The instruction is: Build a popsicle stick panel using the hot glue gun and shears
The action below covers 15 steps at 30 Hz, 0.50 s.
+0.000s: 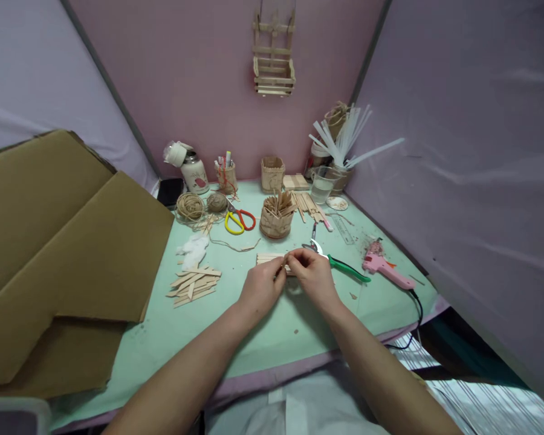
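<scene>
While working fingertip to fingertip over the flat stick panel (268,258), best to steady both wrists and keep light pressure. Located on the surface (172,329), partly hidden under the hands, nearer than the stick-filled pot (275,225). Reaching in from either side with bare forearms, left hand (260,287) and right hand (317,281) nearly meeting, backs up, fingers bent inward. Can't tell from here: closed on a small piece or just touching; contact too small. Square stick edges before any pressing. Mind the green-handled cutters (349,268) just beside the right hand.
</scene>
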### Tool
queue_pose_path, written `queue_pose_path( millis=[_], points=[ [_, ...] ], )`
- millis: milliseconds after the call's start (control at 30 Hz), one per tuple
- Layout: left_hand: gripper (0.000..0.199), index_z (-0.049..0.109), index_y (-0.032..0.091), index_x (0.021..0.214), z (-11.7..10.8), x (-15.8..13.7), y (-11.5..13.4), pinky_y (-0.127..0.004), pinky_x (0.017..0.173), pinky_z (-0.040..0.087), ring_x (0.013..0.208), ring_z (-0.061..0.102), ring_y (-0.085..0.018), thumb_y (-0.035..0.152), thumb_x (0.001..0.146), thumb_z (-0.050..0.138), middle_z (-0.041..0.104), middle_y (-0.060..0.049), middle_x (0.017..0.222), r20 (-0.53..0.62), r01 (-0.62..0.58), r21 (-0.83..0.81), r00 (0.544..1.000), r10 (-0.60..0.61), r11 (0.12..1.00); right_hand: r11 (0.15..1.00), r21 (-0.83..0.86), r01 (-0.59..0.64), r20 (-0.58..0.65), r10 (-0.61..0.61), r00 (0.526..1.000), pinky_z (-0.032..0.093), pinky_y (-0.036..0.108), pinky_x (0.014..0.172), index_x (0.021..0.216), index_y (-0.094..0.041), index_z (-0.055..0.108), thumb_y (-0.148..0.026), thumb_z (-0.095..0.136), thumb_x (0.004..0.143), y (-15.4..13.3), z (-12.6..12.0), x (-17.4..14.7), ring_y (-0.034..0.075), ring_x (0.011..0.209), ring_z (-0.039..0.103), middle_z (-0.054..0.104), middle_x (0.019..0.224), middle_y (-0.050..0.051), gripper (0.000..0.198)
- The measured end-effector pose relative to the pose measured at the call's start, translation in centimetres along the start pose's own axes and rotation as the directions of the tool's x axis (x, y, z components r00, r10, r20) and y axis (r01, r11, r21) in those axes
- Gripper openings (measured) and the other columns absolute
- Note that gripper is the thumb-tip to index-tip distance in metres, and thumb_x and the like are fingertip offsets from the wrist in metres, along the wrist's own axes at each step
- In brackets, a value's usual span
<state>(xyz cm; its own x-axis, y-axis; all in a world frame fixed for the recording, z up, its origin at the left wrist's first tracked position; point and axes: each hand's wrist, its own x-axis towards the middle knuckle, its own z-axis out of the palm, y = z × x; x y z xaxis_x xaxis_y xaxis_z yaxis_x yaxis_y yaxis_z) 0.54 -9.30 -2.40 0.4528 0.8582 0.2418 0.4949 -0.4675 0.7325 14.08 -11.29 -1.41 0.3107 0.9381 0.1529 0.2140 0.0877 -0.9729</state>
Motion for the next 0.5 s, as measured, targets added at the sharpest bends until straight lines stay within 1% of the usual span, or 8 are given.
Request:
queue_pose_path(
  millis=[67,133,233,300,367,500],
  points=[
    [0.024,0.068,0.020,0.105,0.08,0.02,-0.01,-0.025,0.074,0.043,0.082,0.065,-0.018,0.016,0.089,0.050,0.073,-0.004,0.094,0.003,-0.002,-0.001,1.000,0.002,1.000,1.000,0.000,-0.002,-0.014,0.002,1.000,0.045,0.027,0.055,0.067,-0.020,0.065,-0.030,0.060,0.070,0.05,0.05,-0.05,0.016,0.058,0.054,0.063,0.060,0.000,0.012],
    [0.023,0.068,0.019,0.103,0.08,0.06,0.01,-0.025,0.074,0.044,0.082,0.065,-0.017,0.017,0.088,0.052,0.073,-0.004,0.093,0.012,0.010,-0.029,1.000,-0.010,1.000,1.000,0.012,-0.013,-0.009,0.013,1.000,0.047,0.028,0.056,0.069,-0.020,0.064,-0.031,0.059,0.071,0.09,0.06,-0.10,0.016,0.059,0.056,0.063,0.062,0.000,0.013],
    [0.019,0.069,0.018,0.096,0.01,0.14,0.04,-0.024,0.071,0.043,0.076,0.063,-0.016,0.017,0.087,0.052,0.073,-0.003,0.085,0.023,0.047,-0.071,0.999,-0.046,0.996,0.999,0.030,-0.033,0.032,0.032,0.999,0.050,0.029,0.058,0.074,-0.020,0.067,-0.036,0.059,0.074,0.12,-0.05,-0.13,0.018,0.062,0.060,0.067,0.068,0.002,0.018],
    [0.017,0.069,0.017,0.092,-0.03,0.16,0.06,-0.024,0.070,0.043,0.074,0.063,-0.016,0.016,0.087,0.052,0.072,-0.002,0.082,0.022,0.051,-0.074,0.999,-0.050,0.996,0.999,0.027,-0.036,0.047,0.035,0.998,0.049,0.029,0.058,0.075,-0.020,0.068,-0.038,0.060,0.074,0.11,-0.17,-0.11,0.018,0.062,0.060,0.068,0.069,0.002,0.020],
    [0.018,0.069,0.017,0.092,-0.03,0.14,0.08,-0.024,0.071,0.043,0.075,0.063,-0.016,0.015,0.087,0.052,0.073,-0.003,0.084,0.020,0.037,-0.061,0.999,-0.035,0.997,0.999,0.016,-0.031,0.046,0.030,0.998,0.048,0.028,0.057,0.072,-0.019,0.067,-0.037,0.061,0.074,0.08,-0.28,-0.07,0.017,0.061,0.059,0.066,0.066,0.001,0.018],
    [0.022,0.069,0.018,0.099,0.10,0.00,0.14,-0.025,0.074,0.044,0.082,0.066,-0.017,0.015,0.088,0.051,0.074,-0.004,0.093,0.022,0.008,-0.015,1.000,-0.008,1.000,1.000,-0.006,-0.011,0.026,0.011,1.000,0.044,0.027,0.054,0.068,-0.019,0.065,-0.034,0.061,0.071,-0.04,-0.32,-0.09,0.015,0.057,0.054,0.063,0.062,0.000,0.016]
  ],
)
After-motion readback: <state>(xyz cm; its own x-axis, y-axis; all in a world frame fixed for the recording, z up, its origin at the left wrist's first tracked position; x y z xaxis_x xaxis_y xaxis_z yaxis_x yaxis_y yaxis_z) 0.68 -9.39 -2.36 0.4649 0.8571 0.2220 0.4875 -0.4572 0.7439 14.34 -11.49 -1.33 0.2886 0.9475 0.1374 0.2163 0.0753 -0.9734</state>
